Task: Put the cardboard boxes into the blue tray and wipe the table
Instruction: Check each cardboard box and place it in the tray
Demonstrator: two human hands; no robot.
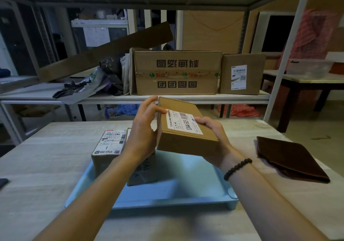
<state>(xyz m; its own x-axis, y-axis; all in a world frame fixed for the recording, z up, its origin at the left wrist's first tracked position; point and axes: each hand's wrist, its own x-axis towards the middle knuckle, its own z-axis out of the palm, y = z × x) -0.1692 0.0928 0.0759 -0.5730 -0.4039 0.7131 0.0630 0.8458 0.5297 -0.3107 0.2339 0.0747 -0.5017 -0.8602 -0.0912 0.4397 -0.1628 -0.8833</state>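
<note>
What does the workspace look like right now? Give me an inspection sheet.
Surface: pale wood-grain table, dry as far as visible.
Job's things: blue tray in the centre; two boxes in it, labelled box and wrapped box; a third, flat box, held above the tray; brown cloth folded at the right.
Clutter: dark object at the left edge, unidentifiable.
Grippers: left hand and right hand both grip the flat box; bead bracelet on the right wrist.
Cables: nothing seen.
Surroundings: shelf behind with large cartons and bags.
</note>
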